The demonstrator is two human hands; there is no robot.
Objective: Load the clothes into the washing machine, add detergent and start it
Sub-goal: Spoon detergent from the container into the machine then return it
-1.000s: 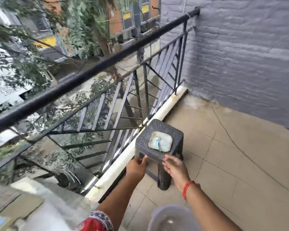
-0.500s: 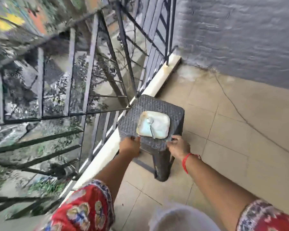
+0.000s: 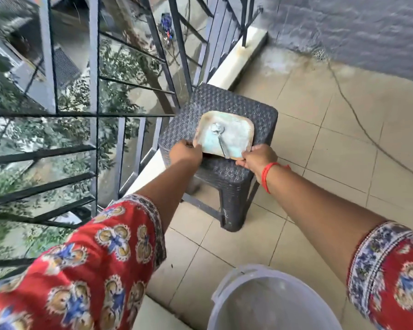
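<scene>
The left hand (image 3: pixel 186 152) and right hand (image 3: pixel 256 157) each close on a near corner of the square dish (image 3: pixel 234 129) on the wicker-pattern stool (image 3: pixel 215 101).

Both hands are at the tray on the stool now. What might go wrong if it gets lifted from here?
1. The spoon lies loose in the tray; tilting the tray could send it sliding off.
2. The stool stands right beside the open railing, so anything knocked that way might drop through the bars.
3. The left hand and right hand meet the tray only at its near edge, so the grip looks shallow and the far side may dip. A bucket sits close behind.
</scene>
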